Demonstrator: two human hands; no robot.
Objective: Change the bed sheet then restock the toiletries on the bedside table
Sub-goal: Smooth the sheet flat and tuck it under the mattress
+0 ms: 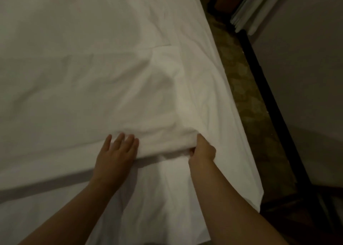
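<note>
A white bed sheet (104, 62) covers the bed and fills most of the view, with its near-right corner hanging loose over the edge of the bed above a patterned carpet (246, 103). The right hand (201, 149) grips a bunched fold of the sheet near that corner, its fingers curled under the roll of cloth and the thumb over the top. The left hand (116, 151) lies flat just beside the same fold, fingers straight and spread, pressing the cloth down onto the bed and holding nothing.

The sheet looks light, thin and completely limp (the many shallow creases and the way it drapes at the corner say as much), so it will likely follow any pull and wrinkle wherever it is not held taut. It should not be fragile, though smooth cotton probably slides easily over the layer beneath. The best hold seems to be at an edge or corner, with a full pinch of gathered cloth rather than fingertips, while a flat palm anchors the rest. A dark skirting strip (267, 88) runs along the wall (306, 77) to the right. No toiletries or bedside table are in view.
</note>
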